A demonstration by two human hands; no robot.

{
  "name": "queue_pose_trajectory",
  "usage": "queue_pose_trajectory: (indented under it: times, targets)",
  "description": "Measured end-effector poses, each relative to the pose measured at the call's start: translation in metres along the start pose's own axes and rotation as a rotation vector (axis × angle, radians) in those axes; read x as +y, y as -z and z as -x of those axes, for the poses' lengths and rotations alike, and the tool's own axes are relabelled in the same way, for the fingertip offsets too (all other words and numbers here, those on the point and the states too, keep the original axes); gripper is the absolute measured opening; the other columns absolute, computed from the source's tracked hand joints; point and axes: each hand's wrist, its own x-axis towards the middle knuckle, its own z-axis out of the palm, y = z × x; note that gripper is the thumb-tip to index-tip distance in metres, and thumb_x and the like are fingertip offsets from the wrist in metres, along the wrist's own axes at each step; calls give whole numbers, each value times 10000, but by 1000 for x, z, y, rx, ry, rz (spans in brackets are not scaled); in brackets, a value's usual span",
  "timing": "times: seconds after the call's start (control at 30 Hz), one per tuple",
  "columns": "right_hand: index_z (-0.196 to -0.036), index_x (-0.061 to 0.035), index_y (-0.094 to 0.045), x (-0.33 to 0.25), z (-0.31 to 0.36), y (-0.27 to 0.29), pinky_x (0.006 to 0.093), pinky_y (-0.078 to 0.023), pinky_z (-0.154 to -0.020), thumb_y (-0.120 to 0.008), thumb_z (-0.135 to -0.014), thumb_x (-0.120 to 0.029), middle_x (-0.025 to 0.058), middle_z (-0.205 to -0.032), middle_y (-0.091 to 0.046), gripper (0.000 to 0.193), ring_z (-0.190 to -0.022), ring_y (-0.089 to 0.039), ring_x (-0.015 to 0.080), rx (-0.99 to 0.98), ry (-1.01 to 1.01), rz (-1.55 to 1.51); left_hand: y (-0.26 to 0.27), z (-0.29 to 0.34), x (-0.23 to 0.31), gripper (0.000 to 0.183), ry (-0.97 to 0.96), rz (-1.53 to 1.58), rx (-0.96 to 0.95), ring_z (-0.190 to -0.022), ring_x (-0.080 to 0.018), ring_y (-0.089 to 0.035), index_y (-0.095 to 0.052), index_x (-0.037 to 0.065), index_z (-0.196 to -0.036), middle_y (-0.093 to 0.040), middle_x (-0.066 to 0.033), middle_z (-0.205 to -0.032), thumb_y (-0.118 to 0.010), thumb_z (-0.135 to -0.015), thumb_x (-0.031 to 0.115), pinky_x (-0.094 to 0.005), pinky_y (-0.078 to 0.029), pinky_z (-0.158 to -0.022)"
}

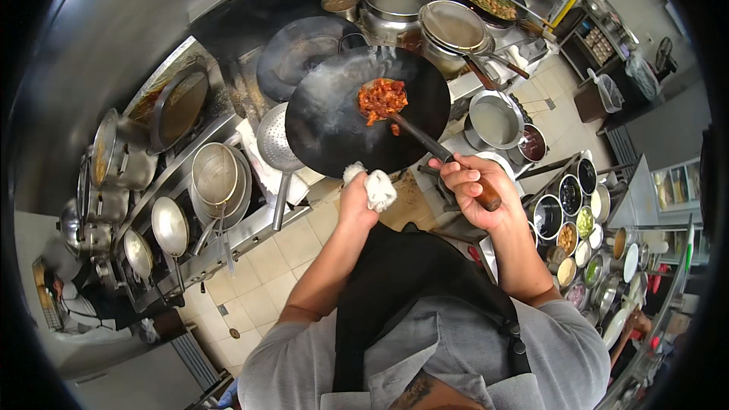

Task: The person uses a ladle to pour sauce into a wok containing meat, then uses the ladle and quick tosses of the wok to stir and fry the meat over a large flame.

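Observation:
A large black wok (pixel 326 121) is in front of me, over the edge of the stove. My left hand (pixel 360 199) is closed round a bunched white cloth (pixel 380 190) at the wok's near rim. My right hand (pixel 480 186) grips the wooden-ended handle of a long ladle (pixel 422 135). The ladle's bowl is in the wok, filled or covered with saucy red-orange food (pixel 382 99). One small red piece lies apart on the wok's surface beside the ladle's shaft.
Left of the wok hangs a perforated strainer (pixel 275 137), with several pans and a mesh strainer (pixel 215 173) beyond it. Pots, including a large steel one (pixel 396 0), stand behind. Far right, another wok (pixel 493 4) holds food. Ingredient containers (pixel 569 194) line the right side.

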Motion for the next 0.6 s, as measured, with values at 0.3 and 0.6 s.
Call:
queue_pose_trajectory:
  times: [0.3, 0.6]
  targets:
    - [-1140, 92, -417, -37, -132, -28, 171, -350, -425, -503, -951, -119, 22, -772, -493, 296, -532, -439, 54, -179, 97, 231, -83, -154, 95, 195, -92, -61, -180, -707, -238, -650, -553, 73, -925, -633, -81, -807, -422, -966, 212, -414, -552, -610]
    - [-1184, 146, -352, -3, -111, -52, 197, -397, -419, -427, -973, -108, 66, -819, -469, 338, -575, -462, 74, -156, 152, 189, -51, -160, 130, 244, -34, -137, -160, -749, -241, -661, -557, 26, -970, -651, -115, -851, -374, -970, 188, -424, -566, -676]
